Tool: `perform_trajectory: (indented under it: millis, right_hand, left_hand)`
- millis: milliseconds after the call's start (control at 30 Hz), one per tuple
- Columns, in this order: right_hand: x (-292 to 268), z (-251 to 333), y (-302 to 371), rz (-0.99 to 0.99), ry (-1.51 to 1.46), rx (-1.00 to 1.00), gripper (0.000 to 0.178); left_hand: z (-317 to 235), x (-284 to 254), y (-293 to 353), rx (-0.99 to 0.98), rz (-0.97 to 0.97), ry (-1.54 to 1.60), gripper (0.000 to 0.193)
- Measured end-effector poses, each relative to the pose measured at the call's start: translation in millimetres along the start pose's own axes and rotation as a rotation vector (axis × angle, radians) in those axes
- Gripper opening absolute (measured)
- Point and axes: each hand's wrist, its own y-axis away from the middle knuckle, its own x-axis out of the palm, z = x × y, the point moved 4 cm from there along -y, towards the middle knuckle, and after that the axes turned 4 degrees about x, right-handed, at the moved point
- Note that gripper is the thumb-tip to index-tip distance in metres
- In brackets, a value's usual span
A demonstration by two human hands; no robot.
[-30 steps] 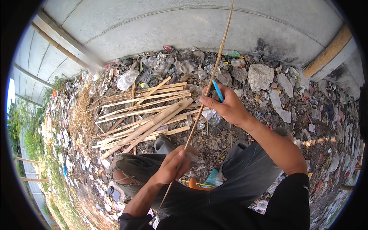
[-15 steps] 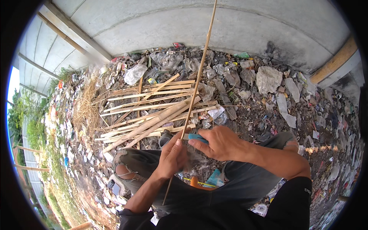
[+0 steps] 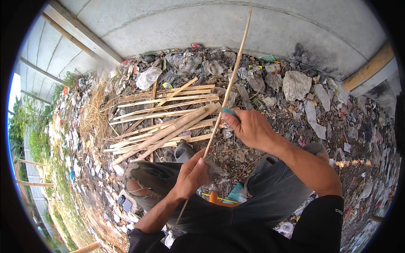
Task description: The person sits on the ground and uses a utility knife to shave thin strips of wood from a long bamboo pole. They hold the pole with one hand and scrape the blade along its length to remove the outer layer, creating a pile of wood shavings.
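Note:
A long, thin bamboo strip (image 3: 234, 69) slants upward away from me, its lower end passing under my left wrist toward my lap. My left hand (image 3: 193, 175) is closed around its lower part, thumb on top. Farther up the strip, my right hand (image 3: 252, 128) grips a teal-handled knife (image 3: 230, 114), held against the strip; fingers mostly cover it and its blade is hard to make out. Just beyond my hands, a pile of split bamboo strips (image 3: 164, 114) lies on the ground, with two thicker pieces crossing on top.
Litter and rubble cover the ground (image 3: 274, 122). A grey concrete wall (image 3: 181, 27) rises at the far side, with a large stone (image 3: 296, 86) near its foot. My bent knees flank the work. Dry straw (image 3: 95, 114) lies left; an orange object (image 3: 215, 199) sits between my legs.
My right hand has moved up along the strip, away from my left hand, with the knife. The strip's upper end has tilted to the right and come lower in view.

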Motion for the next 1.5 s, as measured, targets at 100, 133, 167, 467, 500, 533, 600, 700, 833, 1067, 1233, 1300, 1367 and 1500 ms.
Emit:
perform_trajectory:
  millis: [100, 133, 167, 467, 500, 533, 600, 700, 833, 1067, 1233, 1300, 1367, 1500]
  right_hand:
    - [-31.5, -33.7, -25.0, -0.023, 0.050, 0.068, 0.069]
    - [-31.5, -36.9, -22.6, -0.042, -0.025, 0.060, 0.069]
    - [-30.2, -30.8, -19.3, -0.008, -0.027, 0.037, 0.069]
    - [31.3, 40.6, 50.8, 0.290, -0.088, -0.161, 0.061]
    - [30.3, 40.5, 49.9, 0.258, -0.062, -0.189, 0.060]
    - [31.1, 40.3, 48.2, 0.241, -0.053, -0.197, 0.060]
    - [33.1, 35.7, 44.3, 0.206, -0.033, -0.204, 0.061]
    - [18.5, 1.5, 10.4, -0.001, -0.059, -0.112, 0.065]
    - [-82.0, -89.4, -52.2, -0.241, 0.118, 0.244, 0.075]
    - [-106.9, -107.6, -49.3, -0.352, 0.159, 0.314, 0.075]
    - [-104.0, -103.3, -48.7, -0.387, 0.146, 0.246, 0.074]
    - [-99.5, -96.1, -46.9, -0.382, 0.151, 0.192, 0.074]
    - [-90.8, -86.6, -44.3, -0.370, 0.112, 0.115, 0.073]
    - [-55.7, -46.0, -22.1, -0.174, -0.047, -0.030, 0.062]
  left_hand:
    - [3.3, 2.5, 5.4, -0.042, 0.038, -0.033, 0.051]
    - [1.5, 2.5, 3.4, -0.031, 0.053, -0.022, 0.051]
    - [2.7, 2.8, 1.7, -0.017, 0.057, 0.002, 0.051]
    - [0.0, -0.1, -8.1, 0.030, 0.034, 0.091, 0.056]
    - [0.2, -1.0, -8.5, 0.028, 0.015, 0.072, 0.056]
    - [0.4, -2.0, -9.0, 0.025, -0.004, 0.052, 0.057]
    - [1.7, -2.4, -10.7, 0.028, -0.015, 0.027, 0.058]
    - [3.2, -3.1, -8.9, 0.017, 0.031, 0.013, 0.060]
    - [7.2, 2.9, 10.8, -0.044, 0.150, -0.019, 0.062]
    - [4.4, 12.8, 3.0, -0.045, 0.195, 0.019, 0.063]
    - [3.5, 11.4, 3.3, -0.006, 0.145, -0.031, 0.060]
    - [3.6, 8.5, 3.1, 0.000, 0.115, -0.075, 0.058]
    - [1.3, 7.1, 1.2, 0.024, 0.102, -0.133, 0.057]
    - [-11.4, 6.1, -3.1, 0.080, 0.084, -0.247, 0.058]
